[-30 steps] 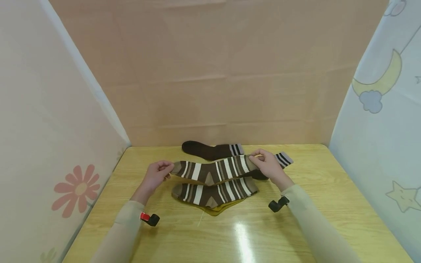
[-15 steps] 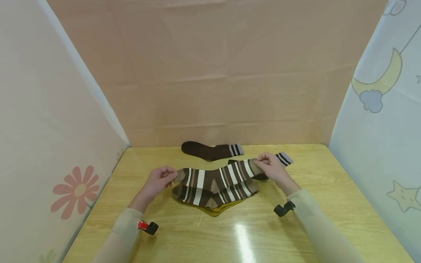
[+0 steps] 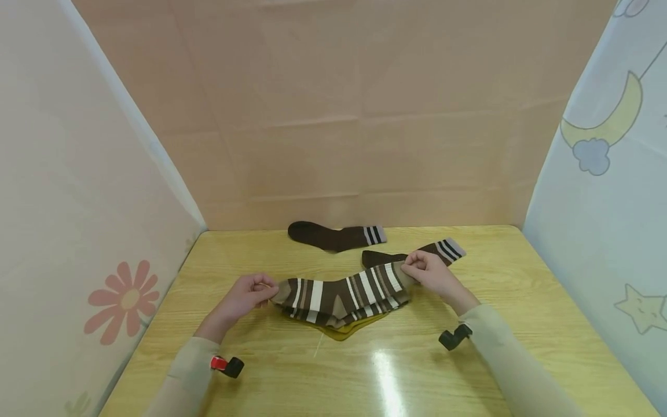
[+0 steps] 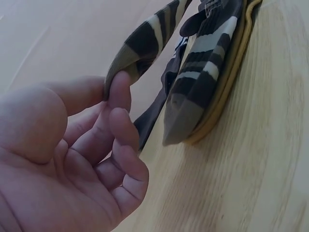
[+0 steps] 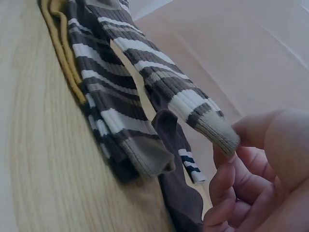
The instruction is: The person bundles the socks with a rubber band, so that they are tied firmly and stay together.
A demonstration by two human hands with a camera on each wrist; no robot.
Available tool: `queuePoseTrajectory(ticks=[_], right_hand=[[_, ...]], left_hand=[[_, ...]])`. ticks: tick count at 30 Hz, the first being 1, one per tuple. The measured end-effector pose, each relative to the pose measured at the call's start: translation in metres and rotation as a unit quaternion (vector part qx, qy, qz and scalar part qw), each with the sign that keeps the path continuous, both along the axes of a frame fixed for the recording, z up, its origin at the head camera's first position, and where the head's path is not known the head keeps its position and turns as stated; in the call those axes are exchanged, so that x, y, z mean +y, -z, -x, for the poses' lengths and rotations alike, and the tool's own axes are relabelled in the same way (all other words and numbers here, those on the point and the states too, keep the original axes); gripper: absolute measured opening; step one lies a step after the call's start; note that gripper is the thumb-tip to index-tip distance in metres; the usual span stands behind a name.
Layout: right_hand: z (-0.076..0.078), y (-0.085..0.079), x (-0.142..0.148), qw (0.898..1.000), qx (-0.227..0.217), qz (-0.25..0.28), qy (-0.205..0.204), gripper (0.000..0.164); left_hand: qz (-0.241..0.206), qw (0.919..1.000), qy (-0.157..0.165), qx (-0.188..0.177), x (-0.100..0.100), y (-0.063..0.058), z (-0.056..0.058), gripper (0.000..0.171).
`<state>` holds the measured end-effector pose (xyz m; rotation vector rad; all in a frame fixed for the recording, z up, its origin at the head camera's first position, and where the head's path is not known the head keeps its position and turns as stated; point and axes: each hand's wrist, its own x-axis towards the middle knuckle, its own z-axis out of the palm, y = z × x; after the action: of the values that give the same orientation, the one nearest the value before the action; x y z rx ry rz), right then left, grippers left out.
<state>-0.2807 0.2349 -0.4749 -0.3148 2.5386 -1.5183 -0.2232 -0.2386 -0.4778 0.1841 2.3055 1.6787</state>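
Note:
Stretched between both hands is a brown striped sock with white bands and tan ends. My left hand pinches its toe between thumb and forefinger, as the left wrist view also shows. At the cuff, my right hand pinches the tan edge. A matching striped sock lies beneath on the table, mostly covered by the held one in the head view. Under that sock, mustard-yellow socks stick out at the front. Both wrist views show a gap between the held sock and the pile.
A dark brown sock with a striped grey cuff lies at the back of the wooden table. Another dark brown sock lies behind the right hand, partly covered. Fabric walls enclose the table at the left, back and right.
Both hands have brought the striped sock toward the front and down over its match on the pile. The dark brown sock behind it is now less covered.

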Motion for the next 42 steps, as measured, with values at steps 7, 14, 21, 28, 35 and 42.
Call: queuePoseTrajectory(ticks=[7,14,21,28,35,42], right_hand=[[-0.004,0.004,-0.001,1.0,-0.006,-0.013,-0.016,0.019],[-0.007,0.007,0.0,0.999,-0.011,-0.024,-0.024,0.019],[-0.007,0.007,0.001,0.999,-0.023,-0.027,-0.036,0.021],[-0.008,0.011,0.003,0.998,-0.013,-0.033,-0.055,0.018],[-0.01,0.02,0.004,0.997,0.01,-0.043,-0.06,0.013],[-0.007,0.027,0.004,0.993,0.039,-0.095,-0.066,0.009]], left_hand=[[0.011,0.9994,0.03,-0.012,-0.005,0.004,-0.002,0.026],[0.015,0.999,0.037,-0.021,-0.007,0.011,-0.003,0.028],[0.02,0.9988,0.042,-0.016,-0.009,0.015,-0.003,0.03],[0.028,0.9986,0.043,-0.013,-0.007,0.018,-0.005,0.029],[0.04,0.9981,0.045,0.005,-0.006,0.027,-0.004,0.025],[0.066,0.9962,0.05,0.027,-0.002,0.03,-0.002,0.021]])
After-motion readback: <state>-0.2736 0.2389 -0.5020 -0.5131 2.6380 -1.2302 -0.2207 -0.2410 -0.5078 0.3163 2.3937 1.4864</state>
